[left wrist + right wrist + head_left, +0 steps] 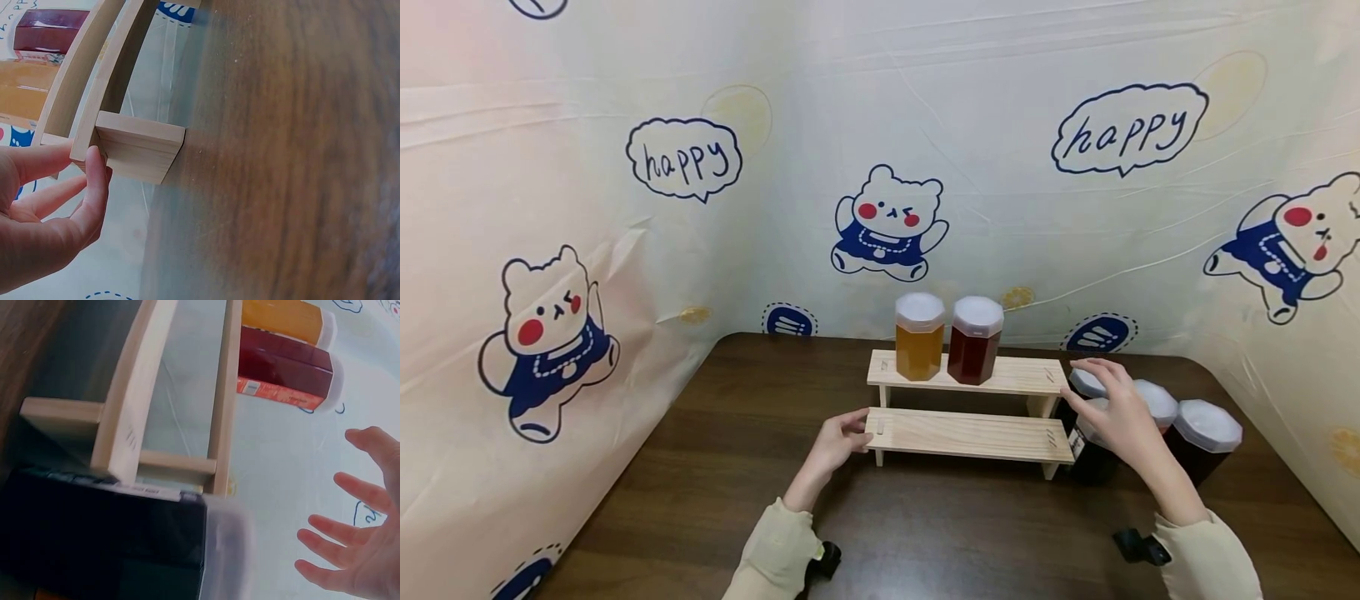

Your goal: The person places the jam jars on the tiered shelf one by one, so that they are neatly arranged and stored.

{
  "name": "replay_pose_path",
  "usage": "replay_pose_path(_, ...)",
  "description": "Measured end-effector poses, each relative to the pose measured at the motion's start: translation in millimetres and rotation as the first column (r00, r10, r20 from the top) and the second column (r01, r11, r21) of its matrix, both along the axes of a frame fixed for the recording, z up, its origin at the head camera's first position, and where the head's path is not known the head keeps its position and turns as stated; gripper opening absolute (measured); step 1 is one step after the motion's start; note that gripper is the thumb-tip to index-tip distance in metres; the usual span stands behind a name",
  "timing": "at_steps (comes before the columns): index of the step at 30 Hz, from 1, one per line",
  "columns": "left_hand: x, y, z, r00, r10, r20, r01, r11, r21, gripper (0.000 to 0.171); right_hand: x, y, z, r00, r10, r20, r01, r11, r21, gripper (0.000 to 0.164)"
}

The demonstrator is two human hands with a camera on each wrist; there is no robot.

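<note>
A two-step wooden shelf (pixel 970 434) stands on the table, its lower board bare on top. My left hand (pixel 837 441) pinches the left end of that lower board; in the left wrist view, finger and thumb meet the board's corner (pixel 87 134). On the upper step sit an amber jar (pixel 919 342) and, to its right, a dark red jar (pixel 974 343), both with whitish lids. Fingers spread and holding nothing, my right hand (pixel 1118 415) hovers over several dark jars beside the shelf's right end. One dark jar (pixel 112 531) is close in the right wrist view.
Other lidded jars (pixel 1206 433) crowd the shelf's right side, partly hidden by the right hand. Brown wooden table (pixel 760 392) surface extends to the left and front. A printed sheet (pixel 1000 208) with bears and "happy" bubbles hangs behind and at both sides.
</note>
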State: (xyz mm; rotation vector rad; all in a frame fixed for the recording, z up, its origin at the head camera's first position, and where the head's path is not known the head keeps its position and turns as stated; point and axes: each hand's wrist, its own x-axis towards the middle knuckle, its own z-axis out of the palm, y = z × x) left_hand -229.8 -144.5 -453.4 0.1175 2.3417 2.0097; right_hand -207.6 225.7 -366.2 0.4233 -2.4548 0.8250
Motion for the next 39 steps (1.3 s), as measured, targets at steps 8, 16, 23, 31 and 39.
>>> replay_pose_path(8, -3.0, 0.4, -7.7, 1.000, 0.013, -0.016, -0.013, 1.000, -0.006, 0.044, 9.8, 11.2, -7.8, 0.999, -0.030, 0.035, 0.029, 0.999, 0.034, 0.040)
replay_pose_path(16, 0.4, 1.0, -1.1, 1.000, 0.007, -0.016, -0.007, 1.000, -0.011, 0.044, 14.0, 22.4, -20.7, 0.997, -0.058, 0.052, 0.056, 0.997, 0.051, 0.042)
replay_pose_path(23, 14.6, 4.3, 22.1, 1.000, -0.007, -0.020, 0.006, 0.999, -0.033, 0.042, 14.8, 27.9, -30.5, 0.998, -0.067, 0.017, 0.066, 0.997, 0.048, 0.042)
replay_pose_path(31, 16.8, 4.8, 23.5, 1.000, -0.003, -0.012, 0.002, 0.999, -0.032, 0.041, 18.6, 31.2, -36.3, 0.992, -0.109, 0.062, 0.105, 0.992, 0.065, 0.044)
replay_pose_path(39, 16.8, 4.6, 24.3, 1.000, -0.008, -0.020, 0.007, 1.000, -0.024, 0.041, 19.9, 33.1, -40.9, 0.988, -0.138, 0.074, 0.132, 0.988, 0.079, 0.044)
